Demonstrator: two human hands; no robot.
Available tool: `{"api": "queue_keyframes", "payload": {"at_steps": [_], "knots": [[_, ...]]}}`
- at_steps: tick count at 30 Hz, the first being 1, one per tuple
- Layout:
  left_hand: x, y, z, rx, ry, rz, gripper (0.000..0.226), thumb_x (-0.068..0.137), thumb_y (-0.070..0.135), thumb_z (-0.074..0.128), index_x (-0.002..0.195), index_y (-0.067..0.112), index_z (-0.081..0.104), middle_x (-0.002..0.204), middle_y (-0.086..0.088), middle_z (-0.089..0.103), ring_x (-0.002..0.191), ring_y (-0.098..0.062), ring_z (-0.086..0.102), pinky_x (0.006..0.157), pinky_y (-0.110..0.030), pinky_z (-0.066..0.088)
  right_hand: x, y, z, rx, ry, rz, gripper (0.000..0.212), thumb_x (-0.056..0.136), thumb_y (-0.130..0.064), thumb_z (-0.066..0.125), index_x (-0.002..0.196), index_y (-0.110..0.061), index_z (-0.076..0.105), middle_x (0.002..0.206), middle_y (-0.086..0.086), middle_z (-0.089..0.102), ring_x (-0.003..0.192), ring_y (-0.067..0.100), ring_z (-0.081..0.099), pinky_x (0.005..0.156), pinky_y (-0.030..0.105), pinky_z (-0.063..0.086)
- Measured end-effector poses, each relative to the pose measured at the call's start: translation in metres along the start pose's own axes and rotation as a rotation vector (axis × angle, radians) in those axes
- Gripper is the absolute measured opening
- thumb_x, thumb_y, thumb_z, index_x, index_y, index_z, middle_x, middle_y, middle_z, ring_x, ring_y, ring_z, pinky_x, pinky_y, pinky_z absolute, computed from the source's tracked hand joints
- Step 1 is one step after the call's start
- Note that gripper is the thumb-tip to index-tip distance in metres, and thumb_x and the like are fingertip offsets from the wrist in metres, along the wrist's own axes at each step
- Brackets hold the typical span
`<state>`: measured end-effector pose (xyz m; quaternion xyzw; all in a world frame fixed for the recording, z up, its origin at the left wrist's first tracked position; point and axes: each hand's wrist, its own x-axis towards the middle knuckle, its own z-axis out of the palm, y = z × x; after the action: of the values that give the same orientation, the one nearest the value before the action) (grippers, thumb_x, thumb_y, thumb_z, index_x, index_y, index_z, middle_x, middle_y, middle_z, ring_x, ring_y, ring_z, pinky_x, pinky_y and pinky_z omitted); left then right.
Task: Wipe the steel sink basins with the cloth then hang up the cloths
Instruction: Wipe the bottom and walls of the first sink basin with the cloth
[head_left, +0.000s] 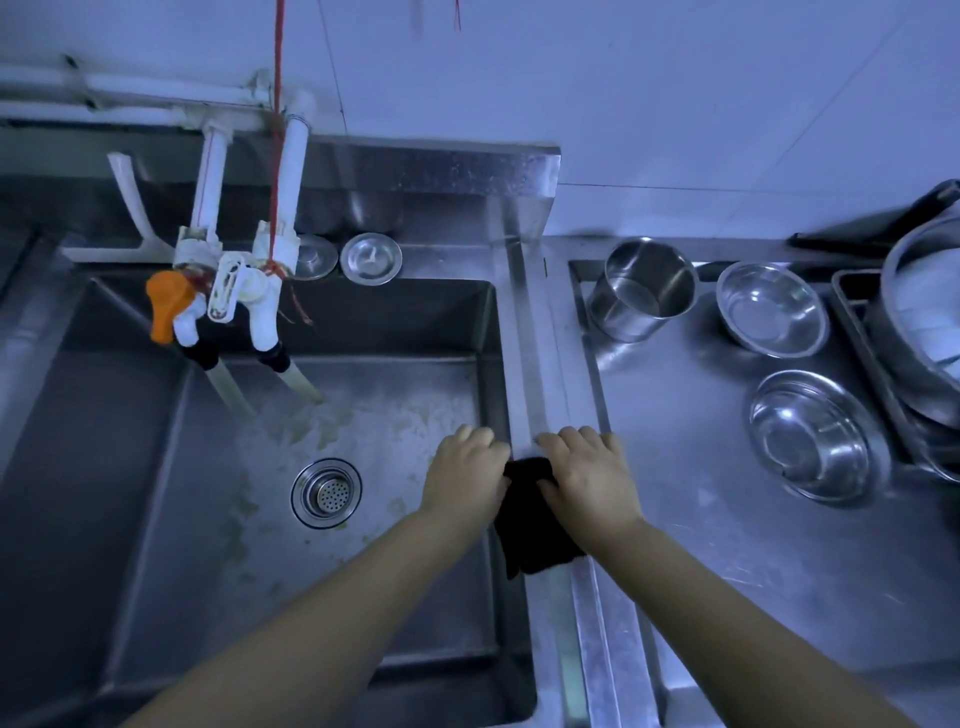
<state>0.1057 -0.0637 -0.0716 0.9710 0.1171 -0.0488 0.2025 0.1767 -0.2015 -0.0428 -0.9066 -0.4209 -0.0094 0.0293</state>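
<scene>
Steel fills this kitchen corner: a deep sink (249, 467) to the left of the hands, a worktop (701, 519) with bowls and a pot to their right, white taps hanging over the basin ahead. A person stands at the raised rim (540, 353) dividing the two, both hands pressed on a black cloth (535, 540) draped over that rim.

The left hand (465, 475) sits on the basin side with fingers curled, its thumb edge touching the cloth; the right hand (589, 480) lies on the worktop side, fingers bent down over the cloth's far end. Each hand looks closed on the fabric, though how tight the grip is cannot be told.

The cloth runs lengthwise along the rim, from between the knuckles back toward the person's body, its near end hanging loose under the right wrist. It lies directly between the two hands, with neither clearly nearer.

Pale stains mark the basin floor around the drain (325, 493), left of the left hand, so the wiping appears far from finished. Carrying the cloth down into the basin would be a leftward move, best led by the left hand.
</scene>
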Motion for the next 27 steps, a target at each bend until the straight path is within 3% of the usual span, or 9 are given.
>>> {"api": "queue_keyframes", "payload": {"at_steps": [4, 7, 11, 14, 17, 19, 23, 25, 27], "knots": [[-0.022, -0.027, -0.009, -0.052, -0.014, 0.011, 0.01, 0.08, 0.019, 0.054, 0.088, 0.015, 0.057, 0.098, 0.001, 0.055, 0.102, -0.019, 0.046, 0.081, -0.027, 0.031, 0.005, -0.013, -0.005, -0.014, -0.001, -0.127, 0.023, 0.045, -0.005, 0.079, 0.053, -0.012, 0.058, 0.054, 0.003, 0.052, 0.052, 0.024, 0.05, 0.055, 0.03, 0.041], [-0.041, -0.051, -0.023, -0.175, -0.056, -0.096, 0.006, 0.085, 0.019, 0.053, 0.091, 0.018, 0.052, 0.085, -0.003, 0.063, 0.084, -0.026, 0.055, 0.067, -0.035, 0.041, 0.016, -0.033, -0.006, 0.064, -0.023, -0.244, 0.023, 0.044, -0.001, 0.078, 0.051, -0.012, 0.058, 0.05, 0.002, 0.053, 0.05, 0.023, 0.053, 0.053, 0.027, 0.045], [-0.059, -0.089, -0.031, -0.203, -0.017, -0.216, 0.006, 0.086, 0.021, 0.055, 0.093, 0.021, 0.056, 0.075, 0.005, 0.059, 0.07, -0.02, 0.053, 0.051, -0.029, 0.033, 0.037, -0.068, 0.007, 0.052, -0.136, -0.361, 0.021, 0.047, -0.011, 0.081, 0.058, -0.017, 0.064, 0.054, -0.002, 0.057, 0.052, 0.019, 0.057, 0.055, 0.024, 0.043], [-0.062, -0.114, -0.023, -0.149, 0.022, -0.287, 0.009, 0.087, 0.019, 0.054, 0.093, 0.022, 0.06, 0.069, 0.009, 0.047, 0.064, -0.015, 0.045, 0.046, -0.022, 0.021, 0.051, -0.089, 0.03, -0.018, -0.247, -0.364, 0.019, 0.063, -0.014, 0.078, 0.079, -0.019, 0.067, 0.072, -0.001, 0.062, 0.071, 0.02, 0.059, 0.068, 0.027, 0.041], [-0.068, -0.13, 0.002, -0.13, 0.002, -0.298, 0.022, 0.085, 0.015, 0.051, 0.099, 0.026, 0.063, 0.087, 0.003, 0.062, 0.078, -0.021, 0.057, 0.051, -0.026, 0.032, 0.052, -0.1, 0.06, -0.027, -0.362, -0.302, 0.029, 0.084, -0.01, 0.058, 0.112, -0.017, 0.06, 0.101, 0.005, 0.06, 0.099, 0.027, 0.053, 0.086, 0.033, 0.034], [-0.078, -0.136, 0.026, -0.105, -0.053, -0.257, 0.03, 0.084, 0.014, 0.05, 0.108, 0.027, 0.064, 0.102, 0.001, 0.064, 0.094, -0.024, 0.059, 0.067, -0.03, 0.041, 0.037, -0.105, 0.076, -0.037, -0.444, -0.259, 0.034, 0.086, -0.005, 0.052, 0.117, -0.015, 0.058, 0.109, 0.008, 0.059, 0.106, 0.028, 0.051, 0.091, 0.035, 0.033], [-0.108, -0.148, 0.072, -0.037, -0.419, -0.047, 0.038, 0.091, 0.012, 0.045, 0.124, 0.026, 0.059, 0.117, -0.003, 0.061, 0.105, -0.024, 0.055, 0.086, -0.028, 0.036, -0.009, -0.124, 0.106, 0.002, -0.906, -0.193, 0.024, 0.092, -0.013, 0.051, 0.113, -0.008, 0.061, 0.117, 0.013, 0.06, 0.109, 0.027, 0.052, 0.091, 0.03, 0.036], [-0.123, -0.158, 0.084, -0.042, -0.486, -0.034, 0.038, 0.091, 0.011, 0.045, 0.122, 0.026, 0.062, 0.115, -0.003, 0.063, 0.103, -0.023, 0.055, 0.083, -0.025, 0.035, -0.024, -0.131, 0.12, 0.098, -1.215, -0.036, 0.037, 0.096, -0.029, 0.05, 0.125, -0.007, 0.054, 0.127, 0.014, 0.056, 0.111, 0.025, 0.052, 0.08, 0.026, 0.04], [-0.13, -0.169, 0.09, -0.01, -0.474, -0.062, 0.035, 0.089, 0.011, 0.046, 0.114, 0.025, 0.066, 0.112, -0.004, 0.064, 0.101, -0.022, 0.055, 0.081, -0.024, 0.037, -0.032, -0.137, 0.135, 0.167, -1.327, 0.073, 0.047, 0.098, -0.036, 0.046, 0.135, -0.007, 0.044, 0.135, 0.016, 0.048, 0.112, 0.023, 0.05, 0.076, 0.025, 0.043]]}}
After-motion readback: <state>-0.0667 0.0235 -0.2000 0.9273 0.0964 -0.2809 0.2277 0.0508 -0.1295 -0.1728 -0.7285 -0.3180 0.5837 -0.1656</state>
